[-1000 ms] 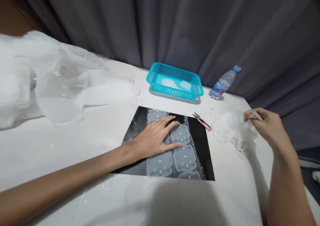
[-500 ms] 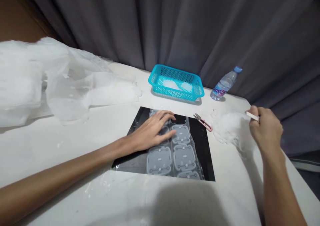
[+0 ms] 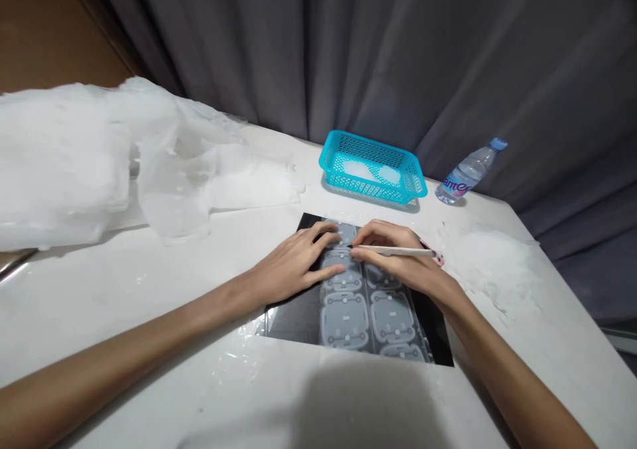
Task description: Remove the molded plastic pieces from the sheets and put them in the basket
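Observation:
A black mat (image 3: 440, 346) lies on the white table, and over it is a clear film sheet with rows of grey rounded-square pieces (image 3: 344, 323). My left hand (image 3: 291, 260) rests flat on the sheet's left side, fingers spread. In my right hand (image 3: 413, 273) is a slim white pen-like tool (image 3: 395, 251), pinched near its dark tip. That tip is close to the upper pieces, just right of my left fingers; whether it touches the film I cannot tell. Pink-handled thread snips (image 3: 438, 259) are mostly hidden behind my right hand.
Behind the mat stands a turquoise mesh basket (image 3: 373, 187) with a few whitish pieces inside. A water bottle (image 3: 465, 174) is to its right. Clear film scraps (image 3: 497, 263) are heaped at the right, and a large white plastic pile (image 3: 64, 164) covers the left. A grey curtain (image 3: 363, 51) hangs behind.
My right hand has come left from the scrap heap to the sheet, bringing the white tool with it. My left hand stays on the sheet. The view has shifted slightly.

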A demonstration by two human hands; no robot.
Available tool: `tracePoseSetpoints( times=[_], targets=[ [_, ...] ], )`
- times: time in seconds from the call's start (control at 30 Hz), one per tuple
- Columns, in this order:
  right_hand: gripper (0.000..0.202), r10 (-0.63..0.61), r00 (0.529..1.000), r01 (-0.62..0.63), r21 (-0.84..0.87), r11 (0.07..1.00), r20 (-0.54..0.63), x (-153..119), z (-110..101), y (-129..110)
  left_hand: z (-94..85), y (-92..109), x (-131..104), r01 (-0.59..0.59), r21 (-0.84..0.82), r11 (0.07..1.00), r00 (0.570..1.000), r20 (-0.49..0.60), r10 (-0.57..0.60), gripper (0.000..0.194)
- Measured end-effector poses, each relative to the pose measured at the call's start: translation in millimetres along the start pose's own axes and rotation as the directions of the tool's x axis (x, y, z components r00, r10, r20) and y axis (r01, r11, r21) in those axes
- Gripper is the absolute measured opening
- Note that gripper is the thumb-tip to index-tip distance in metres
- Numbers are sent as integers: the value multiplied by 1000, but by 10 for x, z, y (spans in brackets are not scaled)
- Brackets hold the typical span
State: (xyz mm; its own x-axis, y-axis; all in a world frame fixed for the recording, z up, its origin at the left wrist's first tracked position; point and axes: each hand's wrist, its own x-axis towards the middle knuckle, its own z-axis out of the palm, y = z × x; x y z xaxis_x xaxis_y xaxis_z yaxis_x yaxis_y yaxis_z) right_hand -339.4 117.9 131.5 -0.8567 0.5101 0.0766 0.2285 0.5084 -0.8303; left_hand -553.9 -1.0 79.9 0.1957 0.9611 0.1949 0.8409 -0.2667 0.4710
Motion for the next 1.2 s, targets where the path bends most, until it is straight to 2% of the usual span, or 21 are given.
tracePoseSetpoints(
  times=[0.13,0.27,0.4,0.97,1.2],
  targets=[
    [13,2,998,-5,38,999,58,82,26,123,14,-27,0,4,15,1000,1000,-11,-4,64],
    [13,-87,995,88,-16,996,47,76,43,219,35,-45,-4,25,51,998,1000,-6,-25,77],
    [9,-165,986,166,-80,983,24,85,94,250,39,-60,6,-3,82,997,1000,-6,4,67],
    [9,-174,984,177,-131,975,33,89,164,297,62,-122,28,-25,58,998,999,-43,28,69],
    [12,-230,969,247,-295,923,93,74,152,285,70,-120,36,-18,78,997,999,-49,22,69]
  ],
)
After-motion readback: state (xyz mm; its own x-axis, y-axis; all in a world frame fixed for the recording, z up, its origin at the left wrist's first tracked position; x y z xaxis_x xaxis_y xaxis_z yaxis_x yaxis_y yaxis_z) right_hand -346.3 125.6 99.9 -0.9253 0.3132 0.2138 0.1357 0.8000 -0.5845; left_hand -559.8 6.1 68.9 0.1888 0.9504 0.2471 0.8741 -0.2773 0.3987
